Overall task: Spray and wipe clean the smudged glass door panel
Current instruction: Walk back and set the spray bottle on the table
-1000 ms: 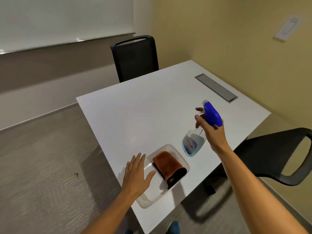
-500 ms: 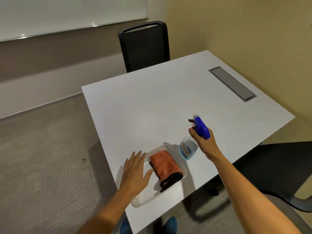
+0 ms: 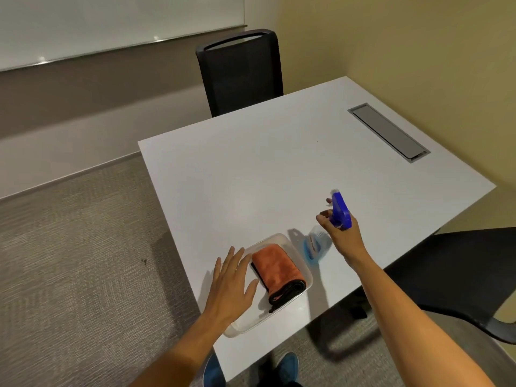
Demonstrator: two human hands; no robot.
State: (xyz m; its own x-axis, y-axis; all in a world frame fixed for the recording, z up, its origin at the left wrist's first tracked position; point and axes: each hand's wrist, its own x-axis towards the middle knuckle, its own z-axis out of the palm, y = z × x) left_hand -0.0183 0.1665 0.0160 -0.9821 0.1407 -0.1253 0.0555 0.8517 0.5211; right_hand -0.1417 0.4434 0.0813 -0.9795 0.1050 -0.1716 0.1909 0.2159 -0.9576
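Early stage, by the look of it: gathering supplies only. Right hand (image 3: pixel 344 236), right of frame centre, wrapped round the neck of a spray bottle (image 3: pixel 339 212) with blue trigger head, clear body seemingly resting on the white table (image 3: pixel 279 169). Left hand (image 3: pixel 231 283), lower centre, flat with fingers straight and spread over the near rim of a clear plastic tray (image 3: pixel 293 247), holding nothing. Folded orange microfibre cloth (image 3: pixel 276 270) lying in the tray, untouched. No glass door panel identifiable in view; spraying and wiping both apparently still to do.
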